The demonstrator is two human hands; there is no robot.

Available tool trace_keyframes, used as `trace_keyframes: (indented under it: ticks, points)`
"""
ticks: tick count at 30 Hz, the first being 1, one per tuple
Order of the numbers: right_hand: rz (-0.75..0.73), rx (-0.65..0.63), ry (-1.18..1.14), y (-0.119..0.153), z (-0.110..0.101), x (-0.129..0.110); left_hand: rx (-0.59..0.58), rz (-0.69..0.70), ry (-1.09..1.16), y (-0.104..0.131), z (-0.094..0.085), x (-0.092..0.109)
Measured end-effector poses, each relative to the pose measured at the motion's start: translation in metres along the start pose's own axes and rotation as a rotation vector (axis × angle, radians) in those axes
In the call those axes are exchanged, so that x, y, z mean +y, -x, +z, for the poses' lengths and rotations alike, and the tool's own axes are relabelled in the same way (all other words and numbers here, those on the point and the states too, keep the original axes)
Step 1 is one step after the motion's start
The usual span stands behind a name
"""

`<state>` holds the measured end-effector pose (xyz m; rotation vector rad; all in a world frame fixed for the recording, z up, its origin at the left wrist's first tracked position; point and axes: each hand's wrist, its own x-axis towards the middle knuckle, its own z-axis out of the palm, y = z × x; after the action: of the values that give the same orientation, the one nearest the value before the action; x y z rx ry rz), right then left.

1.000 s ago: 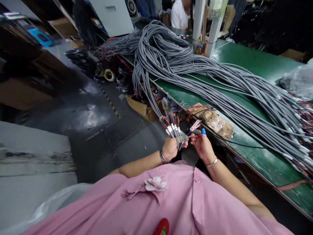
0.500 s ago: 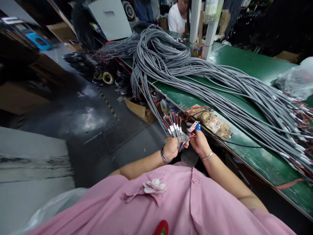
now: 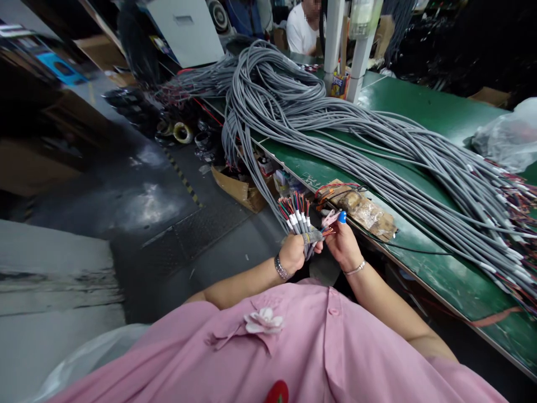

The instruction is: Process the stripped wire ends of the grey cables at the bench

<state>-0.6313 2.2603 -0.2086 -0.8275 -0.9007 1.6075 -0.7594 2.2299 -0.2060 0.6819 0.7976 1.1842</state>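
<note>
My left hand is closed around a bundle of grey cables. White collars ring their ends, and thin coloured wires fan out above. A grey wrap covers my left thumb, which points right. One cable end with bare-looking orange wires lies sideways between the hands. My right hand, with blue wrapping on the thumb, is closed on a small pink piece that looks like a hand tool; its exact kind is unclear. The right fingertips are beside the sideways wires; whether they touch is hidden.
A green-topped bench carries a long, thick heap of grey cables. A plastic-wrapped block sits at its near edge. Below stands an open cardboard box. Across the bench is a person in white.
The pink piece has turned and dropped slightly in my right hand, and the right thumb has shifted a little right. My left hand keeps its grip on the cables.
</note>
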Motion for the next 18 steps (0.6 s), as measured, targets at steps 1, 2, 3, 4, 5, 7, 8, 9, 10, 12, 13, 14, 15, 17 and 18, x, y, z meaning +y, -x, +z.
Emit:
trace_keyframes:
  ticks: [1,2,3,4,5,7,8,9,10,12,13,14,15,17,18]
  points:
    - [-0.028,0.026,-0.010,-0.0002,0.0007,-0.0005,0.013,-0.008,0.002,-0.0003,0.0003,0.0004]
    - [-0.045,0.046,-0.017,-0.0002,0.0012,-0.0010,0.027,-0.017,0.003,-0.0006,0.0005,0.0007]
    - [-0.056,0.055,-0.020,0.0000,0.0016,-0.0014,0.039,-0.024,0.004,-0.0009,0.0005,0.0009]
    - [-0.057,0.054,-0.021,0.0002,0.0019,-0.0019,0.048,-0.029,0.003,-0.0011,0.0005,0.0011]
    - [-0.056,0.051,-0.025,0.0004,0.0022,-0.0023,0.052,-0.031,0.004,-0.0013,0.0004,0.0011]
    - [-0.052,0.047,-0.044,0.0006,0.0031,-0.0030,0.049,-0.025,0.010,-0.0014,0.0001,0.0011]
    - [-0.048,0.045,-0.055,0.0007,0.0036,-0.0033,0.044,-0.020,0.014,-0.0013,0.0000,0.0010]
    - [-0.044,0.044,-0.064,0.0007,0.0041,-0.0037,0.040,-0.016,0.017,-0.0012,-0.0002,0.0010]
    - [-0.040,0.041,-0.071,0.0007,0.0046,-0.0040,0.037,-0.015,0.021,-0.0011,-0.0004,0.0010]
    - [-0.041,0.037,-0.081,0.0004,0.0051,-0.0046,0.037,-0.017,0.024,-0.0012,-0.0008,0.0009]
    - [-0.047,0.037,-0.085,0.0002,0.0051,-0.0048,0.039,-0.019,0.025,-0.0014,-0.0011,0.0008]
    - [-0.054,0.040,-0.084,0.0001,0.0050,-0.0050,0.040,-0.021,0.024,-0.0017,-0.0015,0.0005]
    - [-0.061,0.045,-0.078,-0.0001,0.0048,-0.0051,0.040,-0.021,0.021,-0.0022,-0.0019,0.0000]
    - [-0.070,0.059,-0.054,-0.0003,0.0042,-0.0048,0.036,-0.017,0.008,-0.0032,-0.0027,-0.0014]
    - [-0.070,0.065,-0.042,-0.0004,0.0038,-0.0043,0.033,-0.014,0.000,-0.0037,-0.0032,-0.0022]
